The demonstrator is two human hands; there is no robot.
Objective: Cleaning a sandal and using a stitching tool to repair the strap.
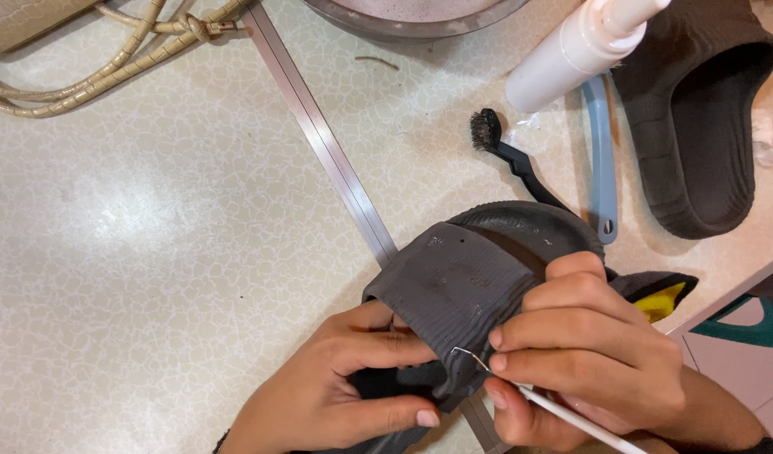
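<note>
Head view: cream crackle-patterned tabletop with diagonal metal strip across it.

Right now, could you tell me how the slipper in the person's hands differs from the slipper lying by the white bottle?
The held slipper is gripped by the left hand, while the right hand works a thin hooked tool at its strap; the other slipper lies untouched on the floor. The held slipper's strap looks scuffed and dusty grey; the other slipper looks darker and cleaner. Both are dark, ribbed, one-piece slides.
</note>
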